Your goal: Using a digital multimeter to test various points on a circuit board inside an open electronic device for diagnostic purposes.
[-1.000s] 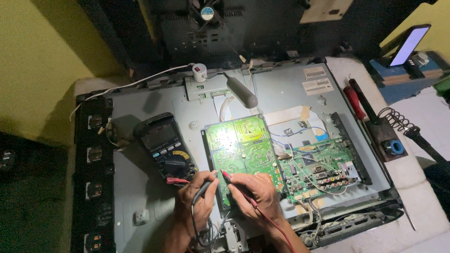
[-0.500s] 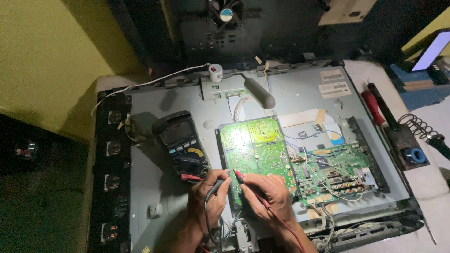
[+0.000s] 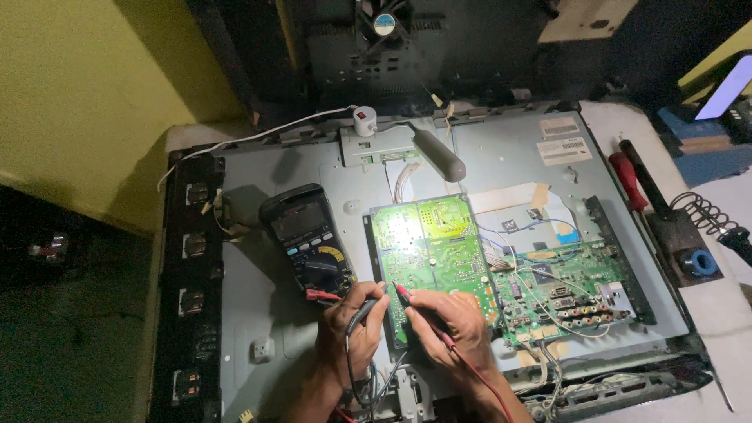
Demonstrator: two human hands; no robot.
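Head view of an opened flat-panel chassis, a grey sheet-metal back plate (image 3: 313,345), lying flat on a white bench (image 3: 732,313). Both forearms enter from the near edge and converge at the near left corner of the bright green rectangular power circuit board (image 3: 427,251) mounted at the plate's centre.

The left hand (image 3: 348,333) lies palm down, fingers curled; its grip is closed around a slim black test probe (image 3: 362,312), held like a pen with the tip angled right toward the board edge. The right hand (image 3: 448,319) sits just beside it, knuckles up, its grip pinched shut on a slim red test probe (image 3: 405,295) whose tip points far-left and meets the same board edge. The two probe tips lie close together; whether they touch solder points cannot be told. A red lead (image 3: 478,377) trails from the right hand toward the near edge.

Just left of the green board, touching the plate, lies a black handheld multimeter with a rotary dial (image 3: 307,239), its near end beside the left hand. Right of the power board sits a darker green main board with rows of coloured sockets (image 3: 560,290). A grey cylindrical lamp head (image 3: 440,157) on the far side lights the board. On the bench at right lie a red-handled screwdriver (image 3: 627,180) and a coiled-wire soldering-iron stand (image 3: 701,223).
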